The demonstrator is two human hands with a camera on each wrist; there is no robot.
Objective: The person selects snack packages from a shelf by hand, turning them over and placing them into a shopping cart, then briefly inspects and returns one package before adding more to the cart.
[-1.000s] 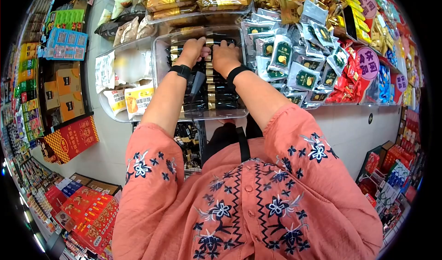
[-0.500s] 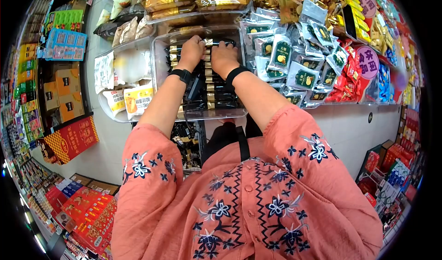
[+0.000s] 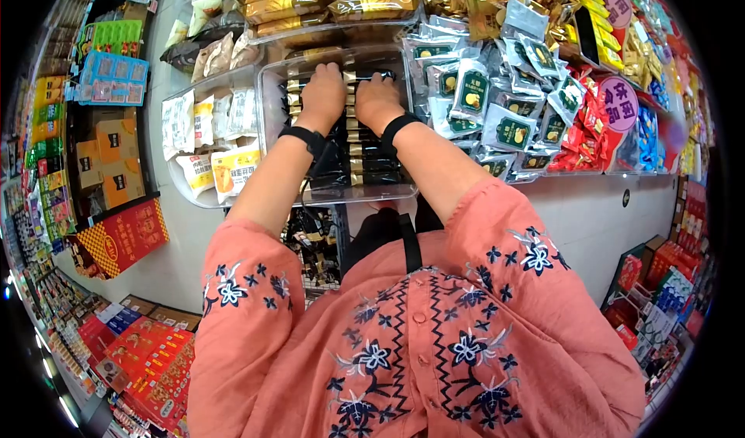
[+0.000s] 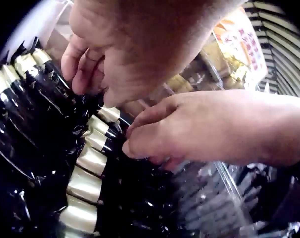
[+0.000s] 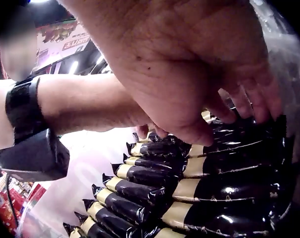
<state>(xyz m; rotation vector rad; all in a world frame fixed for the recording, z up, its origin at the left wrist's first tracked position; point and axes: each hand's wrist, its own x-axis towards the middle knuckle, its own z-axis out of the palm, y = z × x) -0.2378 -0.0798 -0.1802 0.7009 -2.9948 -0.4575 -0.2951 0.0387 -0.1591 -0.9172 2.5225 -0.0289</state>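
Left hand (image 3: 323,93) down in the far part of the clear bin (image 3: 268,139), fingers bent onto the black and gold packets (image 3: 365,159). Right hand (image 3: 378,100) just beside it, fingertips curled onto the same rows. Green packets (image 3: 504,120) heaped to the right.

Setting: shop aisle packed with packaged goods
Display counter (image 3: 590,205): pale, plain front panel, clear bins along its top
Left shelving (image 3: 46,151): green, yellow and orange boxes in tiers
Lower left: red boxes (image 3: 147,353) stacked low
Right rack (image 3: 660,290): red and green packets
Light: bright and even; small lamps (image 5: 73,67) glow overhead
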